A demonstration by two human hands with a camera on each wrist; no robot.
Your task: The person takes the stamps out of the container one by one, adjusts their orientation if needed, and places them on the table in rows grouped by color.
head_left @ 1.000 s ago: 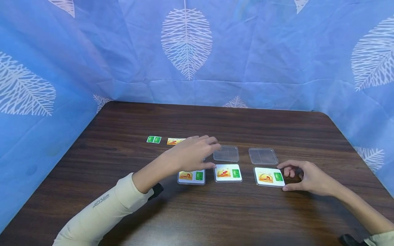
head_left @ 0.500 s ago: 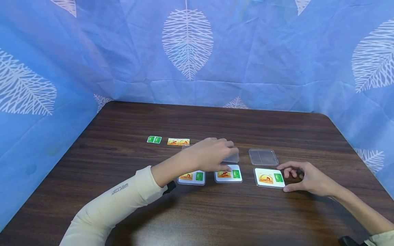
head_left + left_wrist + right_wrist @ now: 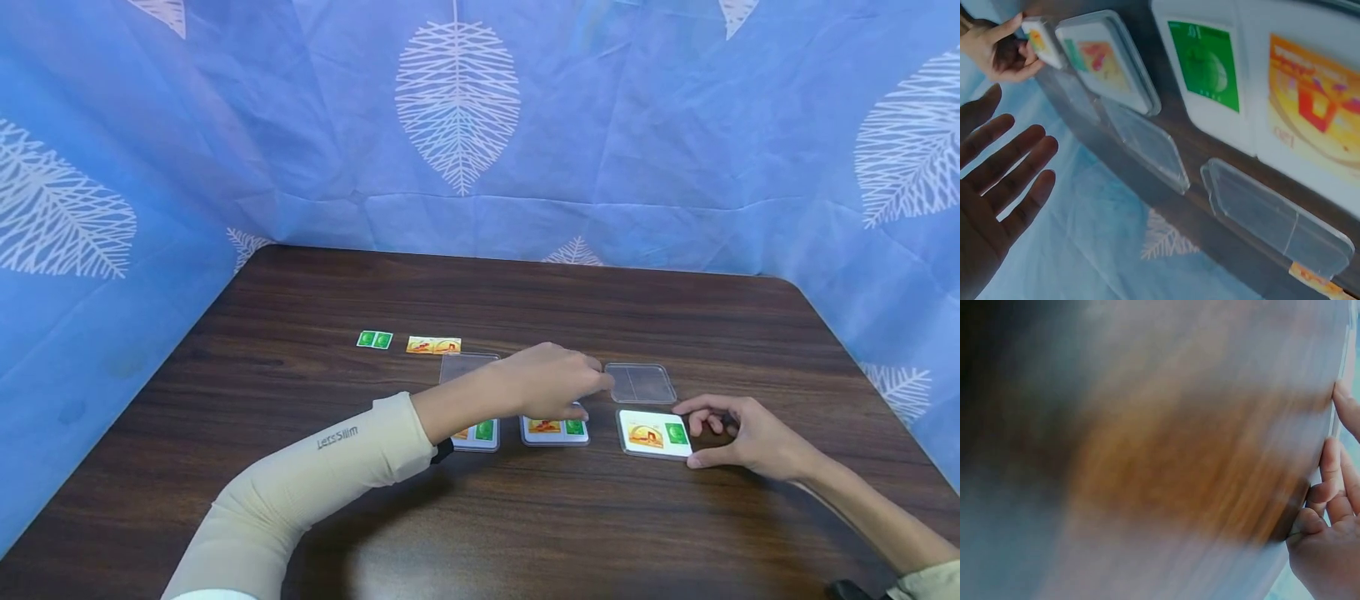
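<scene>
My right hand [image 3: 750, 437] holds the right end of a clear plastic stamp case [image 3: 634, 417], thumb and forefinger at its two corners, other fingers curled. Inside it, an orange stamp and a green stamp lie on a white insert. With fingers extended, my left hand [image 3: 551, 383] hovers over the middle stamp case [image 3: 558, 437], holding nothing; the left wrist view shows its spread fingers [image 3: 1016, 162]. Behind the right case lies a clear lid [image 3: 641, 383], close to my left fingertips. A third stamp case [image 3: 480, 433] is partly hidden by my left wrist.
A pair of green stamps [image 3: 374, 339] and a pair of orange stamps [image 3: 433, 345] lie at the back left of the dark wood table [image 3: 570, 533]. Another clear lid [image 3: 467, 363] overlaps the orange pair's edge. The middle lid [image 3: 1147, 144] shows in the left wrist view.
My left hand has moved rightward from above the left lid, past the middle lid, toward the right lid, uncovering the orange stamps. My right hand stays at the right case.
</scene>
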